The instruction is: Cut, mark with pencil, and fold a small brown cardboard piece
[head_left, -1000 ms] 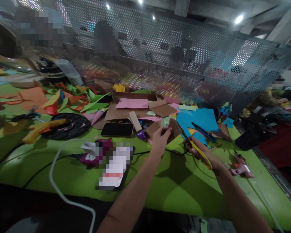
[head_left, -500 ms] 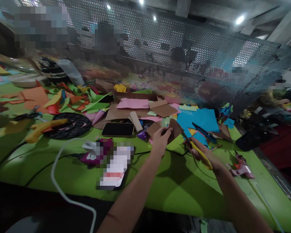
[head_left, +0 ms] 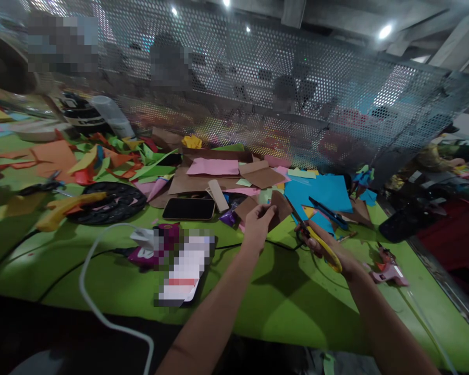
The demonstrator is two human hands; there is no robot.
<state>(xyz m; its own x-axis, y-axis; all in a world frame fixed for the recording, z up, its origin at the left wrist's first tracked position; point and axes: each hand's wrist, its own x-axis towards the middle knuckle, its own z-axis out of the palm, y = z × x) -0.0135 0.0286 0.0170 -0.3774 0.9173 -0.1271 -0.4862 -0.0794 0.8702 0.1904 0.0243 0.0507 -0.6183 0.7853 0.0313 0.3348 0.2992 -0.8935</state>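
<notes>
My left hand [head_left: 259,223] pinches a piece of brown paper [head_left: 280,207] between thumb and fingers, above the middle of the green table [head_left: 289,312]. In my right hand [head_left: 316,240] is a pair of scissors [head_left: 323,249] with yellow handles. Its blades point up and left, close to the right edge of the brown paper. Whether the blades touch the paper I cannot tell. Behind my hands lies a sheet of blue paper [head_left: 316,192], with a dark blue cutter-like tool [head_left: 328,212] on it.
Left of my hands are a dark phone [head_left: 188,209], a lit phone [head_left: 187,271], a tissue pack [head_left: 150,250] and a yellow glue gun [head_left: 68,208]. A pink glue gun [head_left: 389,271] lies right. Paper scraps [head_left: 140,161] line a perforated metal screen [head_left: 234,94].
The view has shifted very slightly. My hands, the brown paper and the scissors keep nearly the same positions.
</notes>
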